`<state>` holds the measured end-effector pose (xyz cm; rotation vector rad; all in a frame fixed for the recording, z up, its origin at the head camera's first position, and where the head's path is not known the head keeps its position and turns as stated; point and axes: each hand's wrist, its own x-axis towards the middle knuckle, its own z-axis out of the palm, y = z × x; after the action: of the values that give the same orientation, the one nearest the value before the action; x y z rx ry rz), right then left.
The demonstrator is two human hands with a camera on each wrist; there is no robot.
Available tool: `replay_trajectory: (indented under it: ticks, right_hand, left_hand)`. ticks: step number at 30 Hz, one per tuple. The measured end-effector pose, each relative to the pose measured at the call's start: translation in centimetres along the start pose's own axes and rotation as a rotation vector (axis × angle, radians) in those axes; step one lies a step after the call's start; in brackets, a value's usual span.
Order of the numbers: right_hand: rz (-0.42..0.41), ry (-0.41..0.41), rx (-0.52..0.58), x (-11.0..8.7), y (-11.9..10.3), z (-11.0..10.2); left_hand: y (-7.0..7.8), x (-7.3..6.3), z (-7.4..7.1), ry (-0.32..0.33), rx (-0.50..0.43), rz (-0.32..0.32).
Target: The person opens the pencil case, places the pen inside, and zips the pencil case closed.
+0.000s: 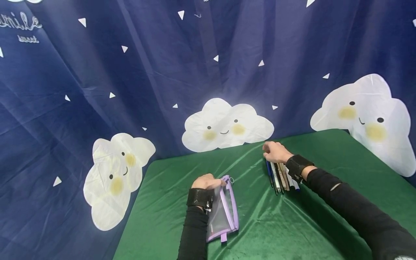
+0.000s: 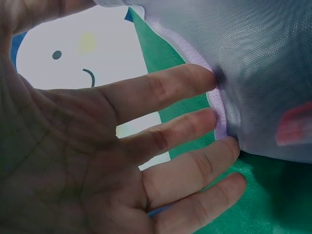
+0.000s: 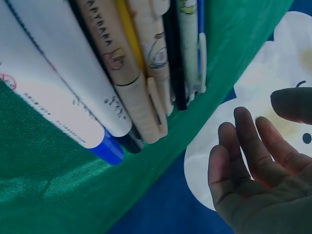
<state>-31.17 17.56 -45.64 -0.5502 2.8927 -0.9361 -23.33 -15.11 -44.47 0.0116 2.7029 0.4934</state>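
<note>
A mesh pencil pouch (image 1: 216, 216) with lilac edging and a zip lies on the green cloth, its long side toward the right. My left hand (image 1: 206, 181) is at its far end, thumb stretched over the edge. In the left wrist view the fingers (image 2: 161, 90) are straight and spread, tips at the lilac trim. Something red (image 2: 295, 127) shows through the mesh. Over the far end of a row of pens and markers (image 1: 276, 177) hovers my right hand (image 1: 276, 152), fingers loosely bent. The right wrist view shows it apart from the beige pen (image 3: 124, 73) and white marker (image 3: 63, 92), holding nothing.
Green cloth (image 1: 260, 231) covers the table, with folds between the pouch and the pens. Behind its far edge hangs a dark blue curtain (image 1: 195, 72) printed with white smiling clouds (image 1: 224, 124) and small triangles.
</note>
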Motion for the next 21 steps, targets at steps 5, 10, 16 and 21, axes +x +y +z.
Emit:
replay_trajectory:
  ticks: [5,10,16,21]
  right_hand:
    - [0.022,-0.018,-0.036,0.4,0.2,0.1]
    - [0.041,-0.031,-0.058,0.8,0.5,0.4]
    - [0.052,-0.039,-0.096,1.2,0.6,0.7]
    - [0.076,-0.058,-0.15,1.2,1.2,0.9]
  left_hand:
    - [0.0,0.0,-0.1,-0.008,0.002,-0.005]
    - [0.0,0.0,-0.2,-0.004,0.007,-0.012]
    - [-0.1,-0.2,-0.2,0.003,0.001,-0.018]
    - [-0.1,0.0,-0.1,0.006,-0.007,-0.008]
